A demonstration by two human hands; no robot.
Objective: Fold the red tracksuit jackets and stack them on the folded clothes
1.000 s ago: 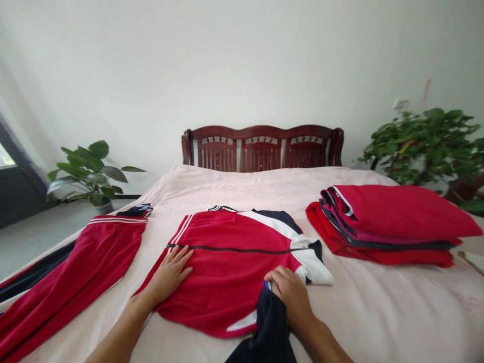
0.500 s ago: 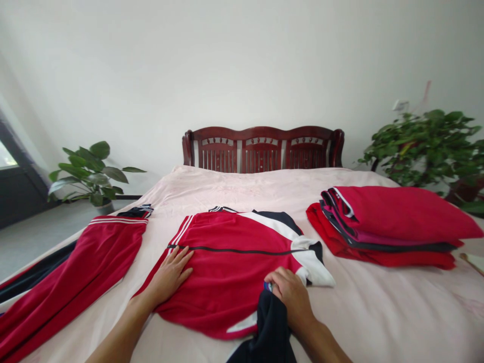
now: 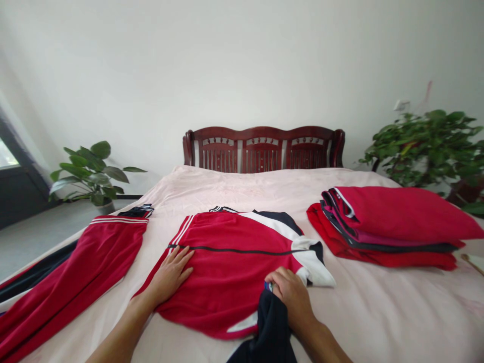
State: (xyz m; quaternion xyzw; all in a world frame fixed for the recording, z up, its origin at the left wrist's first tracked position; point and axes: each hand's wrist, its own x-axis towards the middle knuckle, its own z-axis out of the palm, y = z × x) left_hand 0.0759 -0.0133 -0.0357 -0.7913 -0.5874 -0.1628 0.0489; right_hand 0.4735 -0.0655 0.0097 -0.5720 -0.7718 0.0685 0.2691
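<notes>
A red zip jacket (image 3: pixel 227 282) with white and dark navy shoulder panels lies on the bed in front of me, its hem to the left and its collar to the right. My left hand (image 3: pixel 174 272) rests flat on the jacket beside the lower end of its black zip, fingers spread. On the near side, my right hand (image 3: pixel 290 295) is closed on the jacket's dark navy sleeve (image 3: pixel 273 322), which folds over toward the jacket's front. A small blue and white patch shows beside the right fingertips.
Red trousers (image 3: pixel 102 257) with white stripes lie at the left over darker garments. A stack of folded red and dark clothes (image 3: pixel 408 217) sits on the right of the pink bedsheet (image 3: pixel 249 186). Behind are a wooden headboard (image 3: pixel 262 135) and potted plants (image 3: pixel 91 169).
</notes>
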